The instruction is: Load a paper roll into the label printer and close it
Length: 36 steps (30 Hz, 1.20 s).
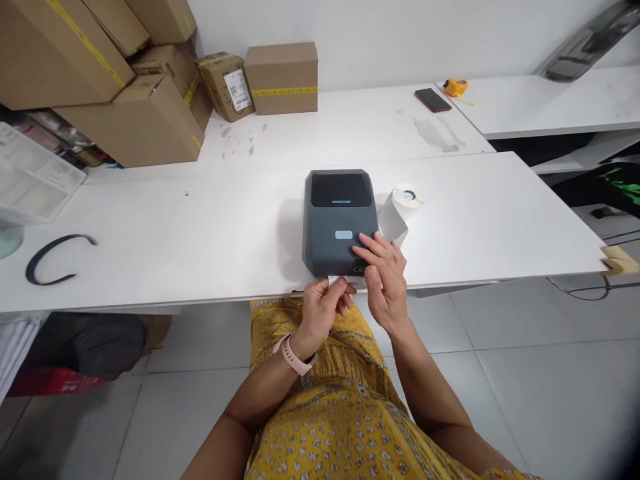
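Head view: shows white worktop point(235, 233), brown cardboard boxes point(137, 123) at far-left corner, boxy dark-grey printer point(340, 220) at near edge, white paper roll point(404, 198) beside. Clamps white paper strip point(333, 279) in left hand point(321, 310); spreads right hand point(389, 283) on printer.

The left hand point(321, 308) pinches, fingers curled; the right hand point(388, 279) has fingers slightly spread.

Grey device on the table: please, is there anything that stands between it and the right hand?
Nothing visible stands between them: fingertips of the right hand already rest on top of the grey device. The left hand pinches white paper at its near edge, and the paper roll lies to its right, beyond the right hand.
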Each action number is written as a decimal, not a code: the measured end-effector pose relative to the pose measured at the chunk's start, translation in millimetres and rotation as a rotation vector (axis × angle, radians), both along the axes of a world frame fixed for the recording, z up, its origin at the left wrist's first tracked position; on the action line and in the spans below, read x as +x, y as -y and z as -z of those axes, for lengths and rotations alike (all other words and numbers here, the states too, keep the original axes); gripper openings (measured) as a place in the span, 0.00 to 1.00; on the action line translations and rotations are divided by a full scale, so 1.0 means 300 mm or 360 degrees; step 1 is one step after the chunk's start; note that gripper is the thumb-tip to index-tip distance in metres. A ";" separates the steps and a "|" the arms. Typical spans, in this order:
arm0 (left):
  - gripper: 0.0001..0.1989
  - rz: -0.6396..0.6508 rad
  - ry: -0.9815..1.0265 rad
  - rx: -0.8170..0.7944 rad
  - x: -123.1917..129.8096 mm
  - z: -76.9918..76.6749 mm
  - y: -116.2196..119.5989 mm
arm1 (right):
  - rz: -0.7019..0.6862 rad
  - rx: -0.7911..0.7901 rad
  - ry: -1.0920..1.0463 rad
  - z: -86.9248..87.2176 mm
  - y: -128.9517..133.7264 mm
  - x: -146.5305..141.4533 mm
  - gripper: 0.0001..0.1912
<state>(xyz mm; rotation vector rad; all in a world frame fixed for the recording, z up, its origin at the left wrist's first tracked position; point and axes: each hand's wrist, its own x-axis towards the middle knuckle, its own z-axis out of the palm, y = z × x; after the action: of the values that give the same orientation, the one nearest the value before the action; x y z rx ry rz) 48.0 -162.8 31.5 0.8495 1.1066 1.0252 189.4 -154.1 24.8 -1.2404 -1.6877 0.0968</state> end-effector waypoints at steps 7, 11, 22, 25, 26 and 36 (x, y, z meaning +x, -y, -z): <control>0.26 0.0095 -0.0110 0.0227 -0.031 0.034 0.030 | 0.0147 0.0009 0.0227 -0.060 -0.024 -0.007 0.19; 0.29 -0.0197 -0.0225 0.0665 -0.076 0.045 0.047 | 0.0184 -0.0060 0.0405 -0.090 -0.037 -0.013 0.21; 0.17 -0.0746 -0.0690 0.1220 -0.100 0.064 -0.057 | 0.0137 -0.0064 0.0418 -0.109 -0.092 -0.005 0.13; 0.24 -0.0541 -0.0729 0.1232 -0.084 0.070 -0.048 | 0.0044 -0.0111 0.0350 -0.095 -0.075 0.013 0.15; 0.26 -0.0490 -0.0711 0.1213 -0.081 0.073 -0.043 | -0.0018 -0.0158 0.0296 -0.087 -0.061 0.020 0.18; 0.22 -0.0332 -0.0770 0.1337 -0.085 0.048 -0.032 | -0.0099 -0.0488 -0.0197 -0.033 0.061 0.079 0.39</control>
<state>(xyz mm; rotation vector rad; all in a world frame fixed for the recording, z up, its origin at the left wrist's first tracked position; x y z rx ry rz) 22.4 -153.1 17.2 1.7480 1.1753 1.5453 213.3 -172.5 34.8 -1.3752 -1.6444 0.4757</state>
